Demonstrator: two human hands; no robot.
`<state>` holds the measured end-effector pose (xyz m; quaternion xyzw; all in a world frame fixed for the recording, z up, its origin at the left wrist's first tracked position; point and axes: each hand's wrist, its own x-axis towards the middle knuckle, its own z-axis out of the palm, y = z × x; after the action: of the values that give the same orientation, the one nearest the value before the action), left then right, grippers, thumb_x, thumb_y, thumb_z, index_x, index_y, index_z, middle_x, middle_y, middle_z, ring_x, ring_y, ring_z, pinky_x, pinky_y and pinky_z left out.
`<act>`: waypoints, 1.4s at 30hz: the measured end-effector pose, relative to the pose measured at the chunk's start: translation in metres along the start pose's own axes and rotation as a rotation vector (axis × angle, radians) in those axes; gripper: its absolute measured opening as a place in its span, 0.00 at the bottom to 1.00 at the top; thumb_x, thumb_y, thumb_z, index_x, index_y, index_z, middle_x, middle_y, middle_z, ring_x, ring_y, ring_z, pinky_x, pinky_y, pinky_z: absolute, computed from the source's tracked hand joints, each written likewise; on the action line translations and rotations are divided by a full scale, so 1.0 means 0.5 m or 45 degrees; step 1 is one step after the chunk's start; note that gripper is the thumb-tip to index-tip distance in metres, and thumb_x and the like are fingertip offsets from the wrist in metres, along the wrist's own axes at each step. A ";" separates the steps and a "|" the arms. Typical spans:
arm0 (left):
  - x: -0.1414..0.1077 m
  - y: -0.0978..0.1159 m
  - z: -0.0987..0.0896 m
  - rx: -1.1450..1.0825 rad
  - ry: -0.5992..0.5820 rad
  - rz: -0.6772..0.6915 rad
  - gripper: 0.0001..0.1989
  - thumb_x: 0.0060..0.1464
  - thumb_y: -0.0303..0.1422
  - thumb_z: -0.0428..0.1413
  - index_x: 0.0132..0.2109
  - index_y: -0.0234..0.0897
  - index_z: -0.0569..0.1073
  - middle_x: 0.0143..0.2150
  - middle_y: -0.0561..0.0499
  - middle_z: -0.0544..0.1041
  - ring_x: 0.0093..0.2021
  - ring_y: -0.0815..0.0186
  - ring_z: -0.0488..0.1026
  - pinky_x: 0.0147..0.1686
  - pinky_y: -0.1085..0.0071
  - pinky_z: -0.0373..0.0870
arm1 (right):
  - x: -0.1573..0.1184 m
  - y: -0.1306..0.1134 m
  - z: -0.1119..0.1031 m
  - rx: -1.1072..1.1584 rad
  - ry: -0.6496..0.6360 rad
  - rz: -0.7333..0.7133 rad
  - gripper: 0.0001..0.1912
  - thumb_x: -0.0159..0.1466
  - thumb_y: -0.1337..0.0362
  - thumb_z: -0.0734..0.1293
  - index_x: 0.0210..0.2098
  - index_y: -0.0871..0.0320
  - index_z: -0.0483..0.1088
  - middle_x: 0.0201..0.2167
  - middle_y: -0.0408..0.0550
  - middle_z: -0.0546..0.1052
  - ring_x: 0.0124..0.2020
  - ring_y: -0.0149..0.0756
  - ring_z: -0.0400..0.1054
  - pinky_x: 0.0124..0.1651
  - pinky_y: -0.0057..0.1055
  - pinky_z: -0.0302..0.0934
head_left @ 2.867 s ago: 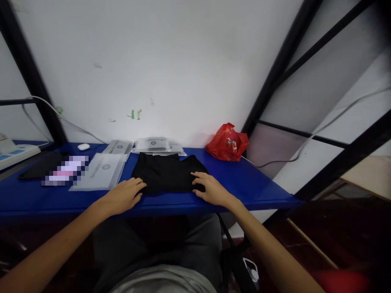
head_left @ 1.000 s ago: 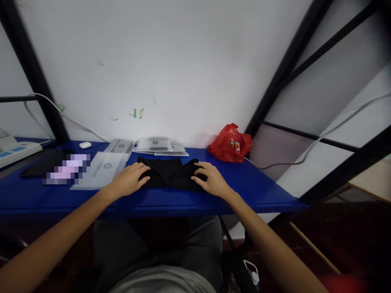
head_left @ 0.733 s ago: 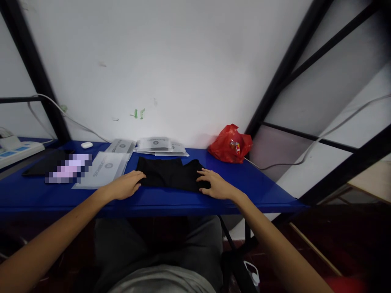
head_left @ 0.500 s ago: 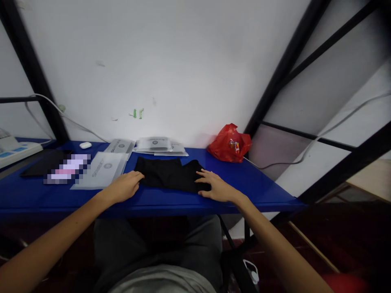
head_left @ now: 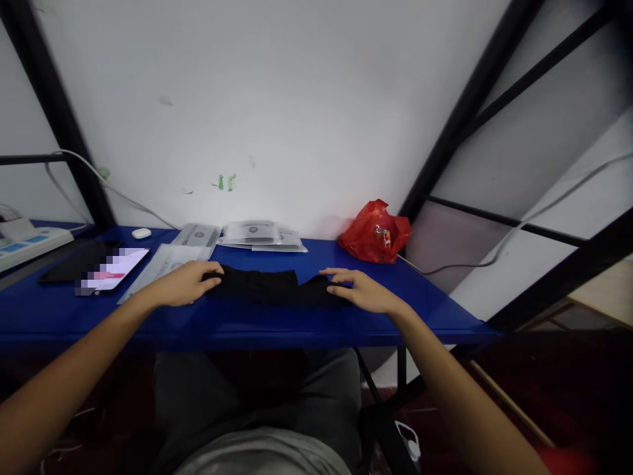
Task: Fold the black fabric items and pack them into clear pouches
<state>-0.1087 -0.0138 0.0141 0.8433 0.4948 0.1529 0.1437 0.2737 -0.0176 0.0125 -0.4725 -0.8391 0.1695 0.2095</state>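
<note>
Black cloth (head_left: 267,288), soft and matte, is laid folded into a long narrow band near the front edge of the glossy blue table (head_left: 435,310). Bare tabletop is left open at 3 o'clock of it. Flat translucent plastic packets (head_left: 257,234) are stacked at 12 o'clock, and a crumpled red bag (head_left: 374,232) at 2 o'clock. The left hand (head_left: 180,285) and right hand (head_left: 357,290) are pressed flat, fingers extended, on the band's two ends; nothing is gripped.
</note>
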 end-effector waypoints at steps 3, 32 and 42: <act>0.040 -0.007 -0.007 -0.013 0.082 -0.027 0.11 0.55 0.35 0.46 0.39 0.38 0.72 0.40 0.50 0.77 0.40 0.62 0.73 0.41 0.68 0.66 | 0.043 0.009 -0.009 0.014 0.075 0.089 0.10 0.61 0.59 0.63 0.35 0.54 0.76 0.52 0.47 0.73 0.53 0.44 0.67 0.58 0.46 0.59; 0.064 0.049 0.050 -0.125 -0.365 -0.318 0.16 0.38 0.48 0.58 0.24 0.38 0.72 0.22 0.52 0.72 0.26 0.63 0.69 0.25 0.71 0.57 | 0.102 0.148 0.090 -0.377 0.072 0.182 0.22 0.62 0.65 0.60 0.55 0.62 0.67 0.58 0.55 0.67 0.62 0.43 0.57 0.64 0.41 0.51; 0.075 -0.001 0.037 -0.197 0.120 -0.474 0.09 0.45 0.38 0.53 0.31 0.37 0.69 0.31 0.47 0.76 0.32 0.59 0.73 0.28 0.69 0.62 | 0.076 0.086 0.086 -0.419 0.244 0.100 0.15 0.64 0.59 0.60 0.43 0.57 0.74 0.44 0.51 0.77 0.47 0.43 0.70 0.53 0.39 0.61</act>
<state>-0.0842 0.0178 0.0015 0.7157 0.6350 0.2004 0.2106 0.2651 0.0328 -0.0376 -0.5467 -0.8126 -0.0077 0.2016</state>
